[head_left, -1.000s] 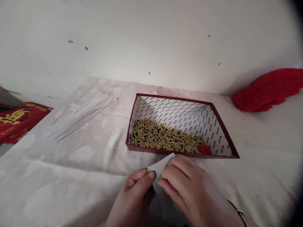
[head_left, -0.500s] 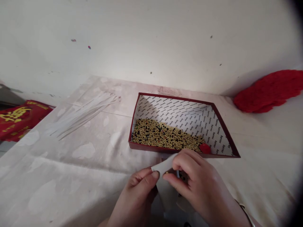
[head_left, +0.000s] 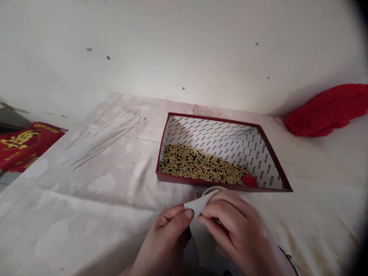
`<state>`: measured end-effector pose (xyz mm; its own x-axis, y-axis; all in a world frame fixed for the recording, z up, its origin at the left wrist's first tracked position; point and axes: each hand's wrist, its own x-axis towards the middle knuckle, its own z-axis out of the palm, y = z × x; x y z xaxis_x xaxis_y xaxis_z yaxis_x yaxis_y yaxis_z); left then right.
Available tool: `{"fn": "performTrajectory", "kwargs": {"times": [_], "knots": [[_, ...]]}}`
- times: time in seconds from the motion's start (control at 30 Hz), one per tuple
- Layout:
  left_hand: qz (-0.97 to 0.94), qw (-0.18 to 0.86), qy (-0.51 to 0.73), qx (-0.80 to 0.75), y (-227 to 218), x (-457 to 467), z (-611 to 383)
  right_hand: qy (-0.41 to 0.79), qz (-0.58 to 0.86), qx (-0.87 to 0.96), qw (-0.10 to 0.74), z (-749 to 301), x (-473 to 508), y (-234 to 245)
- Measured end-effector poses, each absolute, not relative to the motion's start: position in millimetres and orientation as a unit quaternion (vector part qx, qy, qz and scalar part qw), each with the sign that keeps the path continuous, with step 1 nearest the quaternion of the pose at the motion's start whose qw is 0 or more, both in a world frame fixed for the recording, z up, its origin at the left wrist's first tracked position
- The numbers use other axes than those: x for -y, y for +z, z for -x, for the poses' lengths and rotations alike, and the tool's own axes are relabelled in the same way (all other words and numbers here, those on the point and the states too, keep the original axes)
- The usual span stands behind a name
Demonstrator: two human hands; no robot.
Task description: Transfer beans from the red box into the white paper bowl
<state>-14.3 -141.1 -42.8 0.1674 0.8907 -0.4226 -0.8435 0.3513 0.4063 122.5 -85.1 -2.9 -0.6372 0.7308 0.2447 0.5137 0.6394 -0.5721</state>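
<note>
My left hand [head_left: 165, 241] and my right hand [head_left: 234, 230] meet at the near edge of the table, both pinching a small piece of white paper [head_left: 198, 207]. A rounded white rim [head_left: 211, 189] shows just behind my right fingers; I cannot make out what it belongs to. Directly beyond the hands stands a dark red box [head_left: 215, 186] with a white printed lining. Its near half holds a layer of small yellow and dark beads [head_left: 198, 166], with a small red piece [head_left: 248, 180] at their right end.
A bundle of thin white strips [head_left: 100, 138] lies on the pale patterned cloth [head_left: 86, 199] to the left. A red bag with gold lettering [head_left: 20, 147] sits at the far left. A red fuzzy object [head_left: 327, 111] rests at the back right, against the white wall.
My right fingers lifted and curled half a second ago, showing a few beads at the paper, then closed back down over it. The left hand has stayed put.
</note>
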Motion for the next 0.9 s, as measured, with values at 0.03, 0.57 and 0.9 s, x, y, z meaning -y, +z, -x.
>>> {"fn": "performTrajectory", "kwargs": {"times": [0.03,0.57,0.9], "knots": [[-0.04,0.761,0.571,-0.305,-42.1,141.0,14.2,0.224,0.346,0.88,0.237,-122.8,85.7,-3.6],[0.006,0.745,0.567,-0.352,-29.9,140.5,12.7,0.2,0.37,0.864,0.275,-135.4,81.0,-1.5],[0.024,0.732,0.592,-0.337,-31.6,138.9,16.5,0.22,0.422,0.857,0.198,-172.1,66.0,5.1]]}}
